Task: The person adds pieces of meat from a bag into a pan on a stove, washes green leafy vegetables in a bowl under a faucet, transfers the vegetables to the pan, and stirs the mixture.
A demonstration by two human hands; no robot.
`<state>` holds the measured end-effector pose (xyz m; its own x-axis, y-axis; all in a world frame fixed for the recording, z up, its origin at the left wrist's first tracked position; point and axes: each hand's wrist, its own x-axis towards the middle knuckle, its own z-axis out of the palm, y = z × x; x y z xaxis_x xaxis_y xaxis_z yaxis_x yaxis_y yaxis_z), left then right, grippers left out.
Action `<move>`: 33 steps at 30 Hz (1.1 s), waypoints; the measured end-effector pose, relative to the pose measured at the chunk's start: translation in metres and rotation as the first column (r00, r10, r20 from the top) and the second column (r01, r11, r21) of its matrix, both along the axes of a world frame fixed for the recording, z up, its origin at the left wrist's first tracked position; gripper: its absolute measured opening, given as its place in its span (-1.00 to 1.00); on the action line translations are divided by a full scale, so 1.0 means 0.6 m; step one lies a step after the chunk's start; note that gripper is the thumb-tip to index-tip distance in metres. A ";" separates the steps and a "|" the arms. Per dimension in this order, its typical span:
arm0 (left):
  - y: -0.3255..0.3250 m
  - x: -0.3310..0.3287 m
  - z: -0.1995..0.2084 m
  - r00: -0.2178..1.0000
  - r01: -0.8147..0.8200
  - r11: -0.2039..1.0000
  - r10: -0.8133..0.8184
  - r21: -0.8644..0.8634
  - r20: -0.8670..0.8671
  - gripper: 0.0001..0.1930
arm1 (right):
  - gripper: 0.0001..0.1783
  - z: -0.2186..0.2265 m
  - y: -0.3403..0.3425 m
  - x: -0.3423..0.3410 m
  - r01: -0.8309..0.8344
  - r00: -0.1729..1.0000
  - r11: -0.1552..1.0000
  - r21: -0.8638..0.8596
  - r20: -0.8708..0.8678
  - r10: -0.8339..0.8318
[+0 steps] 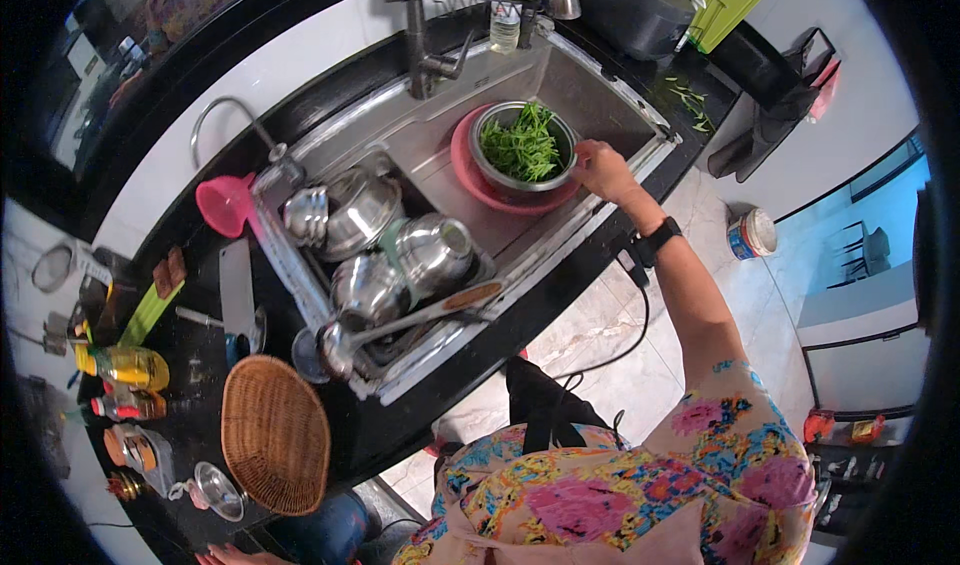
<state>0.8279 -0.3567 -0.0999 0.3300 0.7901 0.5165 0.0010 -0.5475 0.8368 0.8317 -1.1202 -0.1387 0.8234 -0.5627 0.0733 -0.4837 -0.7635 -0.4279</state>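
Floral garment (590, 490); steel bowl (567, 143) left of right grip (603, 172), rim touching.

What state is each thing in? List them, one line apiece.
Greens: heaped, loose.
Steel bowl: upright, holding the greens.
Pink basin: beneath the steel bowl.
Right hand: fingers on the steel bowl's rim.
Left hand: mostly out of frame, grip unclear.
Other steel bowls: piled together.
Faucet: no flow visible.
Wicker basket: set down, unheld.

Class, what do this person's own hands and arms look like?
The right hand is ungloved, with a black wristband; a black cable curves nearby. The short, pale sleeve has pink, blue and yellow flowers. The left hand barely shows at the lower edge; no sleeve shows there.
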 end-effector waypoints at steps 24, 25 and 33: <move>-0.573 -0.011 0.002 0.761 0.586 0.564 -0.630 -0.581 0.157 -0.65 | -0.39 0.025 -0.154 0.203 -0.321 0.947 0.882 0.343 0.088 0.310; -0.581 -0.021 0.000 0.748 0.594 0.546 -0.645 -0.590 0.156 -0.69 | -0.38 0.003 -0.172 0.208 -0.297 0.952 0.873 0.387 0.048 0.302; -0.792 -0.010 -0.004 0.666 0.542 0.426 -0.743 -0.725 0.061 -0.68 | -0.36 -0.029 -0.343 0.240 -0.295 0.955 0.884 0.363 0.132 0.265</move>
